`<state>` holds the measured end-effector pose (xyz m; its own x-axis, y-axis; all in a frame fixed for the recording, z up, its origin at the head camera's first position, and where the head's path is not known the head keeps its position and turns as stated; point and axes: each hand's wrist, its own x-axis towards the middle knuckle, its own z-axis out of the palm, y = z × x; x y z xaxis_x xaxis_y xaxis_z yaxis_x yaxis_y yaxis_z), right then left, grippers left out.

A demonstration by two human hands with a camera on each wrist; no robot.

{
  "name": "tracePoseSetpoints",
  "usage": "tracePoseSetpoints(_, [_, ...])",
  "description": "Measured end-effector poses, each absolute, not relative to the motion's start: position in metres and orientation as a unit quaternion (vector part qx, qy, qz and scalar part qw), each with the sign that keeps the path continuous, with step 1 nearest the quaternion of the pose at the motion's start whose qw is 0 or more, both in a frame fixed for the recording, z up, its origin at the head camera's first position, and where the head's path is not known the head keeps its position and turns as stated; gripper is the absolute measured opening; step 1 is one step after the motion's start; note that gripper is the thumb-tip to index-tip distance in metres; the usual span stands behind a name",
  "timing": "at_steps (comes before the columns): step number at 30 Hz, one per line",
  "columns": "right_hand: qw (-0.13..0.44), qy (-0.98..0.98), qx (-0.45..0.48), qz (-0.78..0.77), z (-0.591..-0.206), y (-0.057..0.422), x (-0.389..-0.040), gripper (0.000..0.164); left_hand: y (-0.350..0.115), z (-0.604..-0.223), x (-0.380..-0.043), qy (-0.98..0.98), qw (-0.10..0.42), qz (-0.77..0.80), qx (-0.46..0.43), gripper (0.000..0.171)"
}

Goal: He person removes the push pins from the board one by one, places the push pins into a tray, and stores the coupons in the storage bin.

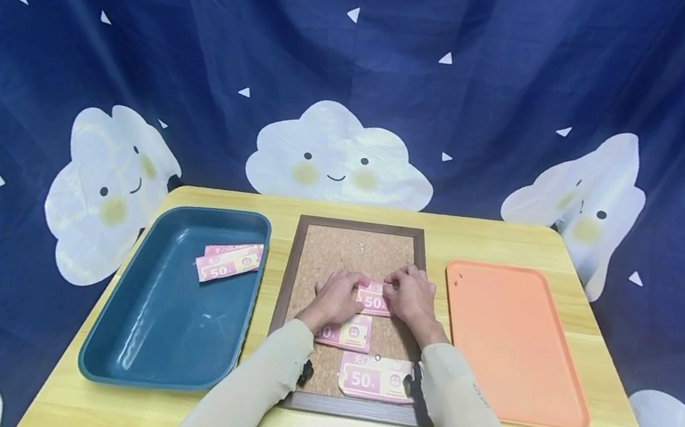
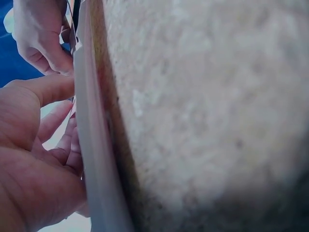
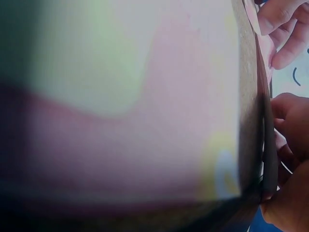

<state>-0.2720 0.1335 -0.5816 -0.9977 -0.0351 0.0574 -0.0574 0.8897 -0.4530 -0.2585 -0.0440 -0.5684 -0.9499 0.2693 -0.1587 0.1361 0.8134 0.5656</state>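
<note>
Two hands are meeting at a pink coupon point(image 1: 372, 302) over the middle of a corkboard point(image 1: 333, 248).
The left hand point(image 1: 338, 297) is grasping its left end between thumb and fingers; the right hand point(image 1: 412, 297) is bending its fingers at the right end, whether pinching it I cannot tell.
</note>
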Motion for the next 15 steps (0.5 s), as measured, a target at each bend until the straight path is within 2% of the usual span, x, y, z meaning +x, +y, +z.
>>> tracePoseSetpoints(15, [0.029, -0.972, 0.036, 0.232, -0.5824, 0.1341, -0.2722, 0.015, -0.0418, -0.5675, -0.2591, 0.949, 0.118, 0.276, 0.100, 0.055])
